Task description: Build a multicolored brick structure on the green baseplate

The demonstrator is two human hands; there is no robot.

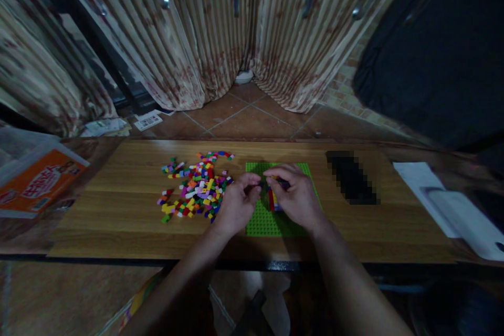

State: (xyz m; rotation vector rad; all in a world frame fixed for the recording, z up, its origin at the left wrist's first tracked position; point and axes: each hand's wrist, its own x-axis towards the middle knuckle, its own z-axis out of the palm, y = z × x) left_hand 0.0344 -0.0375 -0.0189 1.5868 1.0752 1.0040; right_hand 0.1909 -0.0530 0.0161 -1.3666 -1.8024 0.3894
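Note:
A green studded baseplate [260,226] lies on the wooden table. My left hand [238,205] hovers over its left side, thumb and fingers drawn together in a pinch; whatever they hold is too small or hidden. Close beside it, my right hand [297,194] is over the plate's middle, fingers curled and also pinched, their contents hidden. Partly under the right hand sits a small build of red, yellow and blue bricks [271,200] on the plate. To the left of my left hand spreads a heap of loose multicoloured toy bricks [200,189].
The low wooden table [129,189] has a dark front edge. A pixelated black object [350,176] lies right of the plate. Beyond the right end are white flat items [464,215]; at the left stands a clear container with an orange label [43,184]. Striped curtains [205,37] hang behind.

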